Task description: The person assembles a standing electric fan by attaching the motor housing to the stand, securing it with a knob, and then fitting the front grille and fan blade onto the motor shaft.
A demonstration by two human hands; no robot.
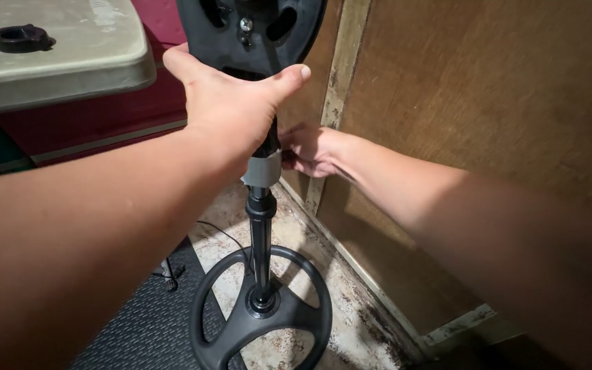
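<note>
A black pedestal fan stand rises from a round spoked base on the floor, with a black pole and a grey collar partway up. My left hand is wrapped around the neck of the stand just under the black fan motor housing. Behind the pole, at the height of the grey collar, my right hand has its fingers pinched against the joint. What the fingertips touch is hidden by the pole.
A beige folding table stands at the upper left with a black ring-shaped part on it. Brown wooden panels form the wall on the right. A black textured mat lies on the stained floor, with a thin cable nearby.
</note>
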